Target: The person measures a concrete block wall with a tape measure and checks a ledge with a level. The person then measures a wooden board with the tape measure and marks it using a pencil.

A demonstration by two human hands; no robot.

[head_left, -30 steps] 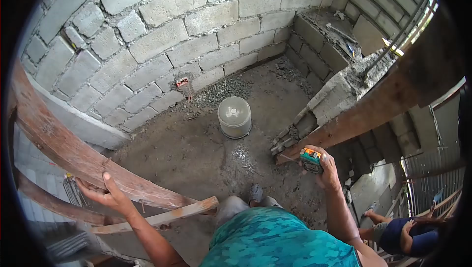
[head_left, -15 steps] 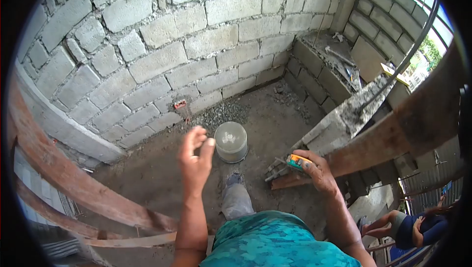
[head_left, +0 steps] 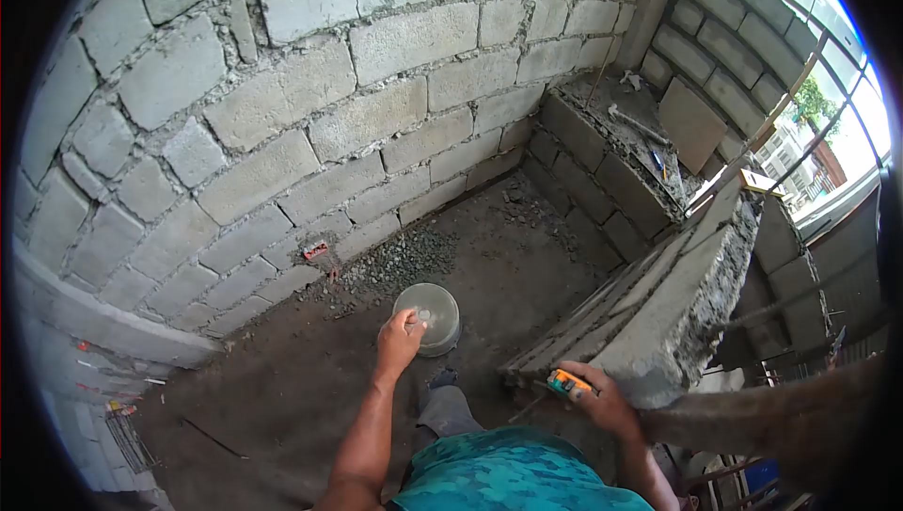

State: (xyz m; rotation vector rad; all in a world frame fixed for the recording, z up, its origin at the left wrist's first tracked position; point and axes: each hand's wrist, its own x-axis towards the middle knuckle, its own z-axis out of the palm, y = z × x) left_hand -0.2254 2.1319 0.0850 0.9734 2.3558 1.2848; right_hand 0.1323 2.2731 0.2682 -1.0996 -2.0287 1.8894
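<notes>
My right hand (head_left: 607, 405) is wrapped round an orange and green tape measure (head_left: 568, 382), beside the lower end of a low block wall (head_left: 649, 323). My left hand (head_left: 400, 343) is closed, thumb and fingers drawn together; whatever is between them, if anything, is too small to make out. From this view it overlaps the left side of a pale round bucket (head_left: 440, 309) on the dirt floor. Whether the hand touches the bucket, I cannot tell. The bucket appears to stand upside down.
A tall concrete-block wall (head_left: 376, 116) rises ahead, with a red box (head_left: 315, 249) set low in it. Gravel (head_left: 400, 262) lies at its foot. Tools rest on a block ledge (head_left: 625, 102) at the back right. A brown beam (head_left: 752, 426) crosses the lower right.
My left hand has lowered toward the bucket, and its fingers have gone from spread to closed. The tape measure stays in my right hand. The view has shifted, and the person at right is no longer seen.
</notes>
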